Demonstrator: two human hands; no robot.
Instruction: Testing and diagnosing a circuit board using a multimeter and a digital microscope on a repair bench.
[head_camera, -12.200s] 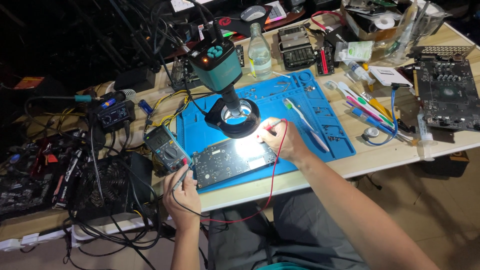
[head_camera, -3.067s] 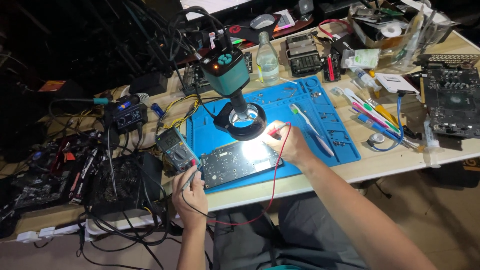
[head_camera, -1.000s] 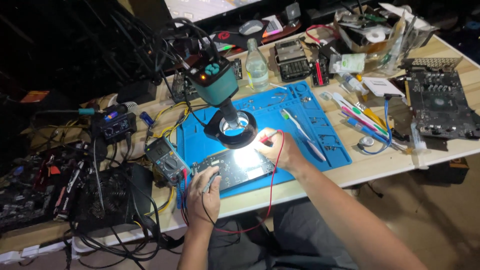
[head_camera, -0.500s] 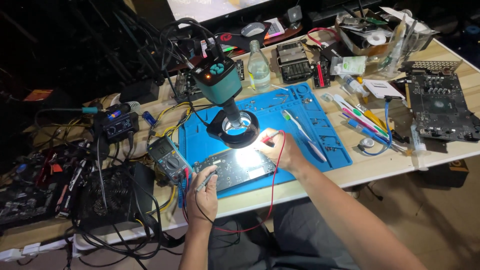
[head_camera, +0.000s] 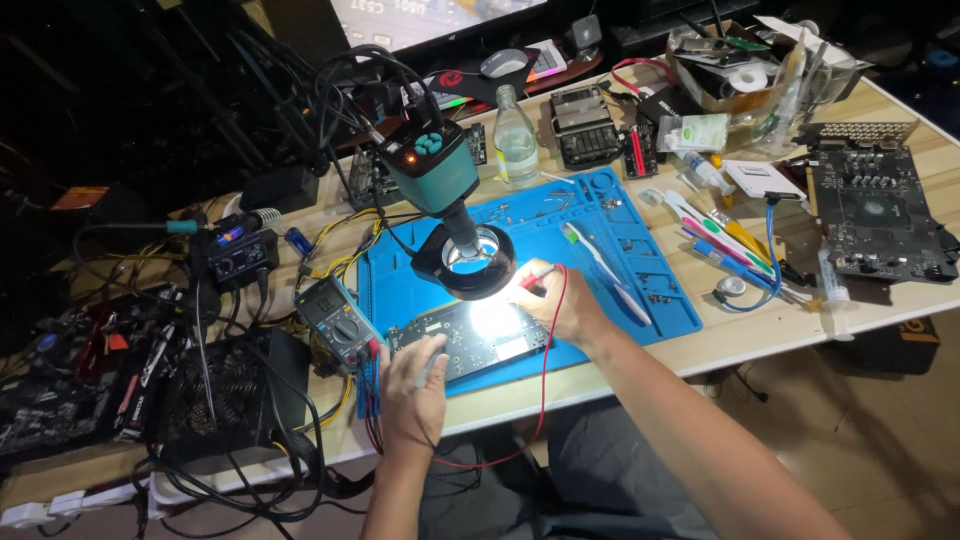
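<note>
Your left hand (head_camera: 412, 385) covers the circuit board's (head_camera: 470, 340) near-left corner; its probe tip is too small to make out. Lamp glare washes out the board's middle. Your right hand (head_camera: 556, 305) hides the red probe's (head_camera: 535, 272) grip. Monitor (head_camera: 430, 15) cut off by the top edge.

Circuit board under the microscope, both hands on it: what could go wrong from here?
The red lead loops off the table edge toward the lap; a snag could jerk the right hand and its probe across the circuit board. The left hand rests on the board, near the multimeter, and could nudge it.

A bright monitor screen (head_camera: 440, 15) stands behind the bench.
</note>
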